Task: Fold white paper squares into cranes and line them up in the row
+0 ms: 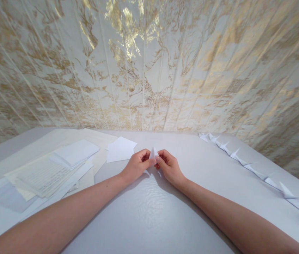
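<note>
The left hand and right hand hide part of the folded paper — its full shape is unclear. The 2 forearms are cut off by the bottom edge. Print on the stacked sheets blurs past reading; the farthest paper figures blur together.

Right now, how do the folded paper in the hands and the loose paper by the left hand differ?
The folded paper is pinched between left hand and right hand; the loose paper lies on the table. The folded paper rises to a narrow point; the loose paper is flat and broader. Both look white.
</note>
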{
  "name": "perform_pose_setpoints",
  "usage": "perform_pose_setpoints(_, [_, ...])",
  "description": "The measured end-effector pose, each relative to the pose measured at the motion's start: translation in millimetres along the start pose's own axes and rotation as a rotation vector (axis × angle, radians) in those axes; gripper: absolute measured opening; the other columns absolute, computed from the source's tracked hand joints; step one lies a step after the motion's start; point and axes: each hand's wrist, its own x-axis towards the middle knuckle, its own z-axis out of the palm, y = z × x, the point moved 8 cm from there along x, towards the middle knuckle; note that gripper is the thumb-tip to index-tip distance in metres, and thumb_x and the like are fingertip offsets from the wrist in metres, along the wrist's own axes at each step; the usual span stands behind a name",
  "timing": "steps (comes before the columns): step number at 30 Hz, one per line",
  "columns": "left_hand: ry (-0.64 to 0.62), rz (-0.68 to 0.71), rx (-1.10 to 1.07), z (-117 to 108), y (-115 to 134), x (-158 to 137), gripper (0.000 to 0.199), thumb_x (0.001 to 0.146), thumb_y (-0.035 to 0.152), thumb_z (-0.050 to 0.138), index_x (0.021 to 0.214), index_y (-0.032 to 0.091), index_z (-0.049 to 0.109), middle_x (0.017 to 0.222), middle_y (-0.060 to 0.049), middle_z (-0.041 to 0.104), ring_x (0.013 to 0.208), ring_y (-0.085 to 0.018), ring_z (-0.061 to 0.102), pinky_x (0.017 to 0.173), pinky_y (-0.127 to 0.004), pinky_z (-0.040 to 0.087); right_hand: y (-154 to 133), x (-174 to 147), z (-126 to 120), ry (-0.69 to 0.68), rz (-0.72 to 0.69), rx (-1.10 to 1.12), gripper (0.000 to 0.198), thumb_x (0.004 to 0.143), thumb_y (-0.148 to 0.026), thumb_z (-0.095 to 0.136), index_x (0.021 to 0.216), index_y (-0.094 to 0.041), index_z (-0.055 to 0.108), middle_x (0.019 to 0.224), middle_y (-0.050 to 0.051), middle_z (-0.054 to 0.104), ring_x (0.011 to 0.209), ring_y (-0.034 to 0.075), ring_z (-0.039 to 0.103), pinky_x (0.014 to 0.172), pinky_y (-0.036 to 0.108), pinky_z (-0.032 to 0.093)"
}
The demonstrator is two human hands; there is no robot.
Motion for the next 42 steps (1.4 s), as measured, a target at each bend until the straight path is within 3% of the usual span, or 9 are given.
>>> perform_pose_setpoints(4, [-0.053, 0.029, 0.037, 5.3, 5.8, -3.1, 0.024, 0.061, 0.026, 0.066, 0.075, 0.017, 0.048, 0.066, 0.005, 0.049, 0.063, -0.012, 0.046, 0.059, -0.023, 0.036, -5.5, -1.1, -4.6, 0.053, -0.054, -0.107, 0.014, 0.072, -0.031, 0.056, 0.069, -0.019, 0.049, 0.065, -0.001, 0.05, 0.058, 0.012, 0.048, 0.052, 0.024, 0.04])
perform_pose_setpoints(8, [-0.044, 0.041, 0.109, 5.6, 5.5, -2.7, 0.018, 0.064, 0.023, 0.062, 0.069, 0.017, 0.045, 0.061, 0.007, 0.042, 0.059, -0.01, 0.041, 0.056, -0.022, 0.033, -9.2, -0.9, -6.9, 0.086, -0.104, -0.145, 0.011, 0.067, -0.025, 0.059, 0.066, -0.019, 0.05, 0.076, 0.001, 0.052, 0.073, 0.015, 0.05, 0.059, 0.025, 0.042])
perform_pose_setpoints(13, [-0.083, 0.002, 0.052, 8.0, -1.2, -0.4, 0.014, 0.066, 0.022, 0.058, 0.072, 0.016, 0.047, 0.063, 0.006, 0.044, 0.06, -0.01, 0.04, 0.055, -0.022, 0.032, 6.0, 2.3, -3.2, 0.027, 0.069, 0.02, 0.019, 0.065, -0.03, 0.061, 0.066, -0.019, 0.046, 0.061, -0.004, 0.048, 0.056, 0.011, 0.046, 0.052, 0.023, 0.038])
perform_pose_setpoints(17, [-0.088, -0.022, 0.045, 8.3, -2.2, -0.1, 0.014, 0.064, 0.021, 0.058, 0.073, 0.016, 0.049, 0.064, 0.005, 0.047, 0.06, -0.01, 0.041, 0.056, -0.022, 0.033, 3.2, 3.2, -4.3, 0.047, 0.07, 0.168, 0.028, 0.059, -0.032, 0.067, 0.074, -0.02, 0.046, 0.063, -0.006, 0.047, 0.055, 0.01, 0.044, 0.051, 0.022, 0.037])
perform_pose_setpoints(20, [-0.079, -0.004, 0.047, 7.6, -1.1, 0.0, 0.011, 0.068, 0.023, 0.056, 0.071, 0.016, 0.049, 0.064, 0.005, 0.046, 0.06, -0.01, 0.041, 0.055, -0.022, 0.033, 2.7, 2.8, -1.8, 0.014, 0.071, 0.207, 0.029, 0.061, -0.035, 0.067, 0.077, -0.019, 0.048, 0.063, -0.005, 0.047, 0.055, 0.01, 0.043, 0.052, 0.022, 0.037])
perform_pose_setpoints(26, [-0.019, 0.02, 0.094, 1.8, -5.1, 1.6, 0.013, 0.069, 0.022, 0.054, 0.063, 0.017, 0.044, 0.058, 0.006, 0.04, 0.056, -0.009, 0.037, 0.052, -0.021, 0.03, 4.6, 2.4, -1.2, 0.006, 0.041, 0.079, 0.027, 0.064, -0.039, 0.065, 0.063, -0.018, 0.048, 0.056, -0.005, 0.045, 0.054, 0.01, 0.04, 0.052, 0.022, 0.036])
perform_pose_setpoints(34, [-0.1, 0.003, 0.024, 10.9, -9.3, 2.0, 0.017, 0.062, 0.015, 0.058, 0.07, 0.017, 0.043, 0.062, 0.005, 0.048, 0.06, -0.01, 0.045, 0.054, -0.021, 0.034, -4.3, -0.9, 6.2, -0.072, 0.01, 0.042, 0.021, 0.069, -0.035, 0.059, 0.062, -0.017, 0.05, 0.056, -0.005, 0.042, 0.053, 0.009, 0.038, 0.051, 0.022, 0.032])
perform_pose_setpoints(42, [-0.172, -0.045, -0.045, 17.5, -5.6, 1.0, 0.023, 0.057, 0.011, 0.058, 0.072, 0.018, 0.042, 0.055, 0.009, 0.038, 0.05, -0.006, 0.036, 0.047, -0.018, 0.028, -10.2, -2.5, 1.3, -0.005, 0.009, -0.01, 0.04, 0.073, -0.048, 0.052, 0.05, -0.018, 0.041, 0.049, -0.005, 0.033, 0.047, 0.008, 0.03, 0.044, 0.022, 0.024])
